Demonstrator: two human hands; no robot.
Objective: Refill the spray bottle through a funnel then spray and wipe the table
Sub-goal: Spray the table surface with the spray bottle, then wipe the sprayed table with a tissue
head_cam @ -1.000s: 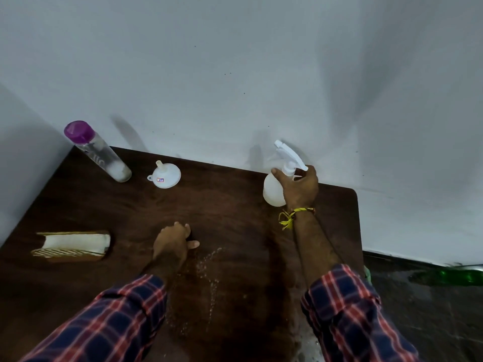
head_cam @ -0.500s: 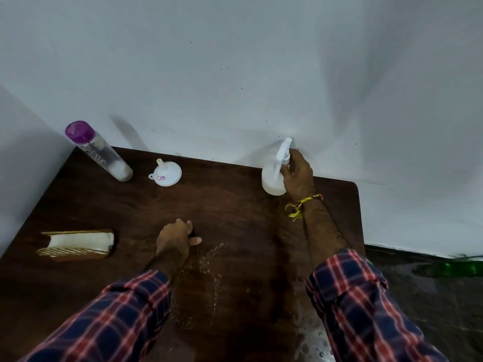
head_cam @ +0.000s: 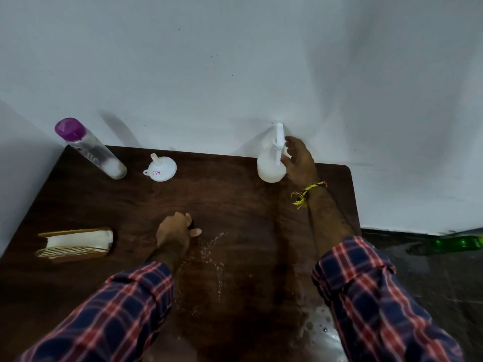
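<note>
The white spray bottle (head_cam: 270, 168) stands upright at the far edge of the dark wooden table (head_cam: 235, 205), nozzle toward the wall. My right hand (head_cam: 299, 163) is just right of it, fingers loosened and apart, their tips at the trigger and neck. My left hand (head_cam: 173, 229) rests on the table's middle with fingers curled under and thumb out; nothing shows in it. A white funnel (head_cam: 160, 168) lies mouth-down at the far left centre. Spray droplets (head_cam: 211, 257) speckle the wood right of my left hand.
A clear bottle with a purple cap (head_cam: 90, 148) stands in the far left corner. A folded white cloth (head_cam: 78, 240) sits in a gold-striped holder at the left. The wall runs along the table's far edge. A green object (head_cam: 460, 244) lies on the floor at right.
My right hand carried the spray bottle back toward the wall, stood it upright and loosened its fingers from it. My left hand stayed in place.
</note>
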